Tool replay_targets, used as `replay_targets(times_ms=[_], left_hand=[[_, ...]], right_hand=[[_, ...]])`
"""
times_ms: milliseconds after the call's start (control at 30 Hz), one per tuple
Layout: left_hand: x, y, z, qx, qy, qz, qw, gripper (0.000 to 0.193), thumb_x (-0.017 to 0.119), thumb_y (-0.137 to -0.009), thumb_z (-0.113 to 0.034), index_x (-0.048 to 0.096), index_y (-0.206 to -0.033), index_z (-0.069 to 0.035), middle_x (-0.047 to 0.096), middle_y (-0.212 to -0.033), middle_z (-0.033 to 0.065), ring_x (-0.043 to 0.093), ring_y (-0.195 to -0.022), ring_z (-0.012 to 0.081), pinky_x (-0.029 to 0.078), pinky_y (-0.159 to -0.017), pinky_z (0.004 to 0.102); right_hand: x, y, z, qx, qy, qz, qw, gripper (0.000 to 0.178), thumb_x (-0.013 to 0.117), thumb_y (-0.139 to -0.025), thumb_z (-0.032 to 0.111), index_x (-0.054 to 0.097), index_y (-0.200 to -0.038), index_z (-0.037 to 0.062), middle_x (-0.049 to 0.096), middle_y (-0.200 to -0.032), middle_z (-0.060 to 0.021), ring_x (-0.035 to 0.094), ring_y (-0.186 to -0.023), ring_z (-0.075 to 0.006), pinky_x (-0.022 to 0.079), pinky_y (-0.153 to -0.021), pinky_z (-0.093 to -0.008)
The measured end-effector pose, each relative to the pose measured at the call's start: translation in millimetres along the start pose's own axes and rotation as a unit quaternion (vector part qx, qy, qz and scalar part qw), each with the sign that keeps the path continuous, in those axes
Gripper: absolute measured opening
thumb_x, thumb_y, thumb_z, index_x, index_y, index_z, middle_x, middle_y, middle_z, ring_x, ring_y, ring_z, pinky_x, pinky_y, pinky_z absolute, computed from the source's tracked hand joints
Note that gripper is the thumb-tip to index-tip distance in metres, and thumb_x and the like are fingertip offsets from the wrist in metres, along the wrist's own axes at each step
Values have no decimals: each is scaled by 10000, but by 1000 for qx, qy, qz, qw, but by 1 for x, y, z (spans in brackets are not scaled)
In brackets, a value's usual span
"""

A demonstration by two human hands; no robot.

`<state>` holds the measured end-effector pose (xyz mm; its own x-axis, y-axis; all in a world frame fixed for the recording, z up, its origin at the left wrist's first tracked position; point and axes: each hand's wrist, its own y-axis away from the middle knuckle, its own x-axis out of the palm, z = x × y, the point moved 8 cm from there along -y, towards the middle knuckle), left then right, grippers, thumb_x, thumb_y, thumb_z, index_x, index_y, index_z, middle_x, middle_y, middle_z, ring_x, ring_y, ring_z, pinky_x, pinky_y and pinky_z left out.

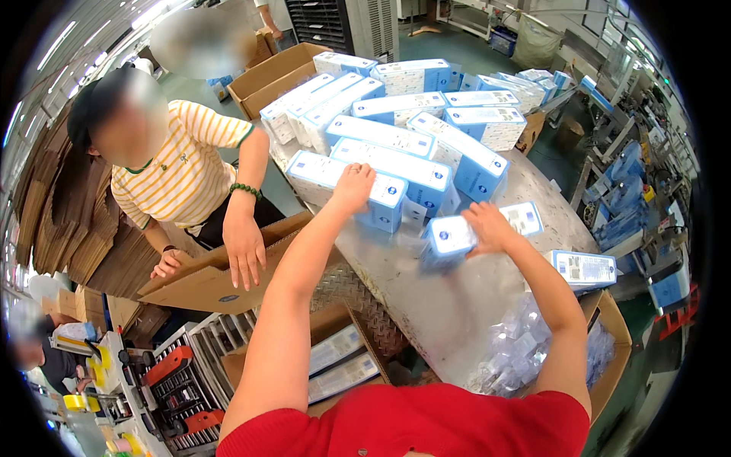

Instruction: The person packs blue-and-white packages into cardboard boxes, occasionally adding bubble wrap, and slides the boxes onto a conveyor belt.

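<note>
My left hand (355,187) lies across the top of a long blue-and-white carton (311,169) at the near left of a group of cartons, its fingers bent over the far edge. With my right hand (489,228) I grip another blue-and-white carton (451,234), tilted and smeared by motion, close to the front of the group. A similar carton (524,218) lies just beyond my right fingers. Another carton (582,270) rests farther right, near the table's edge. Several more cartons (388,137) stand close together on the metal table (411,305).
Clear plastic pieces (518,343) are heaped at the table's near right, beside a cardboard box (613,343). On the left, a co-worker in a striped shirt (205,129) stands at an open cardboard box (221,274). Another box (316,335) holding cartons sits below my left arm.
</note>
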<state>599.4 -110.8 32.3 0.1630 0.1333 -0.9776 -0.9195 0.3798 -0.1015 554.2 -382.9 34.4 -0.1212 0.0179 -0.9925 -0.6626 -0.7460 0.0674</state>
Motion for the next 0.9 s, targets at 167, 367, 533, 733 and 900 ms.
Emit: replay_targets(times_ms=[167, 367, 533, 733, 900], left_hand=[[-6, -12, -44, 48, 73, 23, 996, 849, 804, -546, -532, 515, -1161, -23, 520, -1201, 157, 493, -1138, 351, 332, -1022, 462], [-1, 10, -74, 85, 126, 97, 984, 887, 797, -592, -460, 428, -1268, -21, 521, -1197, 187, 534, -1079, 398, 414, -948, 432], [6, 46, -46, -28, 195, 83, 977, 854, 818, -597, -297, 395, -1294, -43, 589, -1120, 177, 601, -994, 366, 486, -847, 426], [-104, 98, -25, -146, 371, -140, 906, 764, 846, -581, -183, 463, -1222, -22, 651, -1037, 167, 640, -963, 303, 497, -817, 396], [-150, 211, 13, -161, 837, -247, 460, 493, 612, -841, -36, 406, -1274, 75, 579, -1150, 242, 645, -952, 311, 552, -800, 411]], right_hand=[[5, 26, 47, -44, -18, -34, 998, 847, 880, -466, 277, 486, -1189, 81, 498, -1033, -124, 474, -998, -323, 370, -872, -434], [-17, 59, 62, -75, 0, -39, 996, 662, 746, -552, 72, 511, -1171, 80, 504, -1003, -111, 478, -964, -322, 369, -843, -414], [-113, 119, 51, 120, -296, -321, 892, 581, 766, -623, 78, 524, -1152, 72, 590, -1094, -128, 573, -1017, -294, 446, -881, -392], [-50, 122, -39, 116, -824, -420, 363, 548, 577, -913, 348, 456, -1298, -24, 566, -1264, -153, 564, -1134, -266, 453, -960, -399], [-44, 89, 22, 22, -884, -404, 234, 562, 461, -951, 421, 435, -1342, 18, 502, -1352, -132, 517, -1192, -304, 413, -1007, -432]])
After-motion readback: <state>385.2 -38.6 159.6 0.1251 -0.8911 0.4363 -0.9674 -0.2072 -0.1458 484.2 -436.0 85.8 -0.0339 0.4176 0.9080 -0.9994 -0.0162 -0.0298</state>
